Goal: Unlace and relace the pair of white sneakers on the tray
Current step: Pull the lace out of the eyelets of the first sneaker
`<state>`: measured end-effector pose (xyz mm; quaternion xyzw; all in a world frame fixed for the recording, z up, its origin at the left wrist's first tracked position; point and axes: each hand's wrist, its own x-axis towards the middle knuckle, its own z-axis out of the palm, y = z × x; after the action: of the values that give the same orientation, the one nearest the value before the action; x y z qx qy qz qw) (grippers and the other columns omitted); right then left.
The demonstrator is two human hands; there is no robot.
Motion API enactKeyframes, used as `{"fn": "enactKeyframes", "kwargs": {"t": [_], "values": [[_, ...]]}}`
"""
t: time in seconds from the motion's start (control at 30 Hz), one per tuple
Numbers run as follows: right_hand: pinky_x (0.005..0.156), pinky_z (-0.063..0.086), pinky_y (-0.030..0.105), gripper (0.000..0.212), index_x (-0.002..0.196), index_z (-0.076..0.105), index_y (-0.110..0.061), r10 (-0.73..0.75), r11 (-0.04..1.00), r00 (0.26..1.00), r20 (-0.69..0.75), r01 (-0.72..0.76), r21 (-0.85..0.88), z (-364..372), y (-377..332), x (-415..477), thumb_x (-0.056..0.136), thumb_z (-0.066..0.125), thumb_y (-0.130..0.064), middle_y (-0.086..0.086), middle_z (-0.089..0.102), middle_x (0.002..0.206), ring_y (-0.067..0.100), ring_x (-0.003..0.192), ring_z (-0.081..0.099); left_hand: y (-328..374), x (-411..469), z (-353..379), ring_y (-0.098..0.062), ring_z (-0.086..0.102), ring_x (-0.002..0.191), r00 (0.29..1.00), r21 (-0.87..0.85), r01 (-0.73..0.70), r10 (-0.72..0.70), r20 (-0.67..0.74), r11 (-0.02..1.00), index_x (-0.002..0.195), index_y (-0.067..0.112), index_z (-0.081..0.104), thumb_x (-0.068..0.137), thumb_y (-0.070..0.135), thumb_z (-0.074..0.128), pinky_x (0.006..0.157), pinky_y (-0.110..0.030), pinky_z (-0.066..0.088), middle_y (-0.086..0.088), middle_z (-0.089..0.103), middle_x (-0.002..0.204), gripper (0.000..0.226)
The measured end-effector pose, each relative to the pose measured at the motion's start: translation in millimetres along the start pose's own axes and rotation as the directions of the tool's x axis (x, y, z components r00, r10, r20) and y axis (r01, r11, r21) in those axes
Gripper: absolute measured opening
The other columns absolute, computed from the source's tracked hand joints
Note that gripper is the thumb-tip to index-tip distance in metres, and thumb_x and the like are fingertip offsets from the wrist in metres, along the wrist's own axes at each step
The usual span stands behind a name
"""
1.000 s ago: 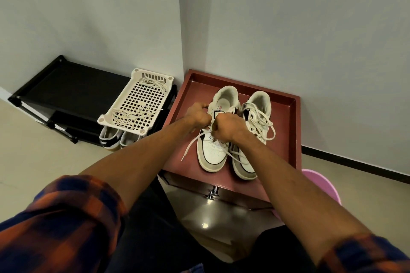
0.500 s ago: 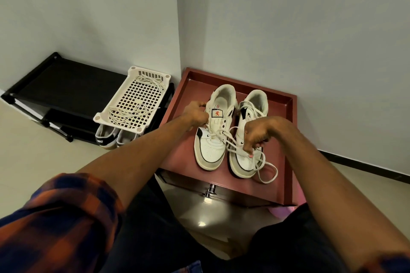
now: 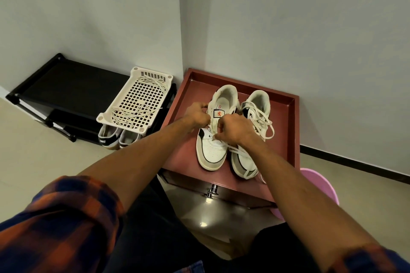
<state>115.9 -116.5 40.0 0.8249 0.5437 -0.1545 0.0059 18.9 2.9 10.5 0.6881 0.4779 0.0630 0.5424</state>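
Pale grey walls (image 3: 88, 17) meet at 12 o'clock above a beige floor (image 3: 33, 150), with a black shoe rack (image 3: 73, 82) at 10 o'clock (a white perforated basket (image 3: 137, 102) rests on it) and black skirting (image 3: 355, 163) at 3 o'clock.

Your sneakers (image 3: 210, 150) look like smooth white leather with a faint sheen, banded at the toes with rougher, matt grey suede. The laces (image 3: 264, 122) are woven cloth. The tray (image 3: 290, 131) is smooth, with a low sheen. The basket (image 3: 137, 104) is moulded white plastic, the knob (image 3: 212, 190) polished metal, the floor (image 3: 33, 150) glossy, and your sleeve (image 3: 66, 217) soft checked cloth.
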Motion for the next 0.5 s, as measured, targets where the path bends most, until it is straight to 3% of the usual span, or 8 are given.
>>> {"fn": "enactKeyframes", "kwargs": {"t": [0.1,0.17,0.23,0.3,0.33,0.4,0.5], "values": [[0.069,0.047,0.033,0.016,0.074,0.064,-0.024,-0.004,0.999,1.0,0.022,0.003,0.049,4.8,1.5,-2.6,0.077,0.077,-0.034,-0.004,0.069,0.084,0.022,0.084,0.067,-0.1,0.5,0.0,-0.021,0.069,0.071,1.0,0.004,-0.01,0.01,0.005,1.0,0.13,0.013,0.061,0.077,-0.012,0.065,0.071,-0.041,0.063,-0.003,0.067,0.083,0.059],[0.065,0.054,0.035,0.016,0.068,0.068,-0.016,-0.064,0.98,0.979,0.196,0.024,0.199,-2.4,10.1,-3.5,0.074,0.079,-0.027,-0.001,0.071,0.071,0.019,0.071,0.067,0.2,-0.7,-1.6,-0.021,0.07,0.072,1.0,0.003,-0.013,0.013,0.002,1.0,0.13,0.013,0.061,0.076,-0.011,0.064,0.071,-0.041,0.063,-0.003,0.069,0.086,0.059],[0.058,0.05,0.03,0.015,0.07,0.073,-0.011,-0.106,0.967,0.861,0.498,-0.027,0.252,-15.3,21.4,-8.4,0.076,0.083,-0.02,0.0,0.07,0.063,0.015,0.058,0.062,0.5,-1.7,-1.4,-0.023,0.072,0.079,1.0,-0.009,-0.007,0.007,0.005,1.0,0.13,0.014,0.062,0.077,-0.008,0.066,0.073,-0.043,0.063,-0.004,0.07,0.093,0.058],[0.056,0.044,0.025,0.022,0.083,0.078,-0.007,-0.053,0.99,0.717,0.695,-0.054,0.131,-29.1,31.9,-15.4,0.077,0.087,-0.026,-0.003,0.071,0.064,0.01,0.058,0.06,1.4,-4.3,0.5,-0.025,0.072,0.089,0.999,0.051,-0.034,0.034,0.009,0.998,0.131,0.019,0.06,0.076,0.001,0.071,0.079,-0.042,0.062,-0.003,0.07,0.097,0.058],[0.057,0.043,0.025,0.03,0.087,0.078,-0.007,-0.04,0.992,0.709,0.704,-0.056,0.112,-33.9,36.7,-16.7,0.075,0.089,-0.033,-0.003,0.072,0.066,0.009,0.059,0.059,0.8,-5.5,1.4,-0.024,0.07,0.094,0.997,0.133,-0.079,0.081,-0.007,0.988,0.132,0.021,0.058,0.075,0.008,0.073,0.083,-0.04,0.06,-0.002,0.069,0.102,0.06],[0.06,0.046,0.024,0.031,0.087,0.08,-0.012,-0.057,0.985,0.796,0.603,-0.054,0.165,-36.6,43.8,-12.8,0.073,0.09,-0.038,-0.007,0.072,0.066,0.007,0.059,0.061,-2.4,-11.7,5.1,-0.019,0.064,0.098,0.974,0.279,-0.178,0.21,-0.088,0.944,0.131,0.023,0.051,0.074,0.021,0.077,0.085,-0.036,0.055,0.001,0.062,0.113,0.063],[0.064,0.044,0.023,0.01,0.084,0.076,-0.024,-0.078,0.982,0.968,0.241,0.033,0.185,-32.3,45.7,-6.1,0.078,0.083,-0.024,-0.015,0.068,0.068,0.003,0.069,0.065,-10.7,-26.3,13.9,-0.014,0.055,0.087,0.902,0.372,-0.317,0.398,-0.165,0.872,0.115,0.023,0.049,0.079,0.026,0.075,0.072,-0.031,0.047,0.004,0.05,0.11,0.045]]}}
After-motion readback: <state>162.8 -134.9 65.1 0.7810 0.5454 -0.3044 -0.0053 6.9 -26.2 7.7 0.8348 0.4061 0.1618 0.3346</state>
